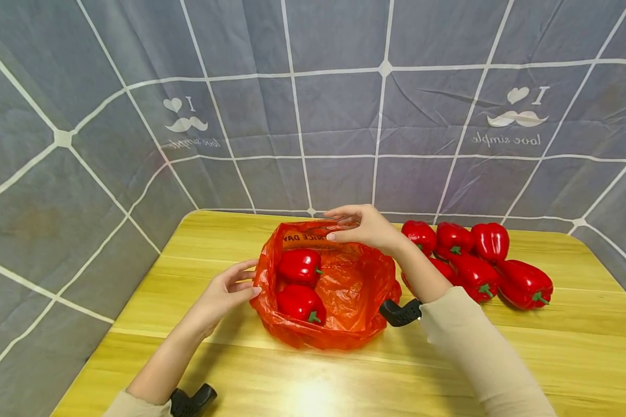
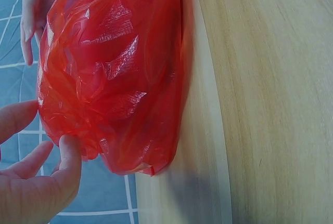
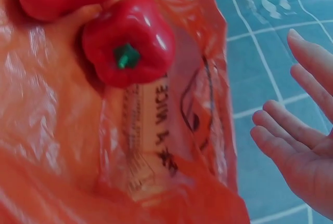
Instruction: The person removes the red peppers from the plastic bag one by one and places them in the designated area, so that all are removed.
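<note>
A translucent red plastic bag [image 1: 339, 339] stands on the table with its mouth wide open. Two red bell peppers, one behind [image 1: 298, 265] and one in front [image 1: 299, 302], lie in its left half. My left hand [image 1: 223, 296] touches the bag's left side with thumb and fingers apart; in the left wrist view its fingertips [image 2: 70, 143] rest against the crumpled plastic. Above the bag's far rim is my right hand [image 1: 364, 226], its fingers extended. The right wrist view shows that hand [image 3: 302, 146] beside the rim, apart from it, with nothing in the palm.
Several more red bell peppers [image 1: 472, 275] lie in a cluster right of the bag, partly behind my right forearm. The wooden table [image 1: 579, 353] ends at a grey curtain [image 1: 339, 116] with white lines, at the back and both sides. A black device sits at each wrist.
</note>
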{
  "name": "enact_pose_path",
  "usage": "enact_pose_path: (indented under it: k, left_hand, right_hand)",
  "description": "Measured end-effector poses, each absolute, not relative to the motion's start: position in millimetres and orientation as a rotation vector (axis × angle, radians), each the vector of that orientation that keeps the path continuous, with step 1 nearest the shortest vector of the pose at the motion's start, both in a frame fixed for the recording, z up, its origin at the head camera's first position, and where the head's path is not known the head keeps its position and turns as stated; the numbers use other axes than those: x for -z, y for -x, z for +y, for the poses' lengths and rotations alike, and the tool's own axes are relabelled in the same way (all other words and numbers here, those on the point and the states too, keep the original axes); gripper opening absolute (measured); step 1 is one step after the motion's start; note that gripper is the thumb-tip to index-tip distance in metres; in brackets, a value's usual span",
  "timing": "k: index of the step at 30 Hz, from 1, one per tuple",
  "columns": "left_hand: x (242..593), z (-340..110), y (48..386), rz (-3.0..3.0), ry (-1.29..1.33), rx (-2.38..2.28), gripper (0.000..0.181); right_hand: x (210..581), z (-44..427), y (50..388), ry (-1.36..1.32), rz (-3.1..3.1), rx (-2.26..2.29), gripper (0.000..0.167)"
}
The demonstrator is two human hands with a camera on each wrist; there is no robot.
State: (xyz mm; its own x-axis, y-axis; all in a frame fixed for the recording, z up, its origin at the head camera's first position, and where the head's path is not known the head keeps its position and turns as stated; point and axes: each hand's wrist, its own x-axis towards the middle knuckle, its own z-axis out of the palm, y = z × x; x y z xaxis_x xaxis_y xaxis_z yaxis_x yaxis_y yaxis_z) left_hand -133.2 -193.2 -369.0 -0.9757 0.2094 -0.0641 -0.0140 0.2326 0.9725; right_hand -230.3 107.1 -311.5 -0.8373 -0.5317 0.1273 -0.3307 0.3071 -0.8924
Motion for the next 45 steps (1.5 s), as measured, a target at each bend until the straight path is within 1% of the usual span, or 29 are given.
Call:
enact_pose_path:
  k: [9,19,27,37,45]
  left_hand:
    - [370,-192,132,2.303,-0.204,-1.836,0.057]
    - [372,-191,134,2.307,-0.210,-1.836,0.056]
    - [372,-190,133,2.308,-0.190,-1.826,0.057]
    - [375,-190,132,2.328,-0.180,-1.817,0.056]
    - [374,-191,132,2.324,-0.183,-1.823,0.057]
  right_hand:
    - [329,80,234,0.889,2.377,1.458,0.045]
    - [345,65,234,0.926,2.392,1.295,0.044]
    - [359,58,233,1.009,2.482,1.164,0.041]
    - [364,57,233,0.993,2.568,1.068,0.038]
    - [366,56,234,0.988,2.556,1.051,0.041]
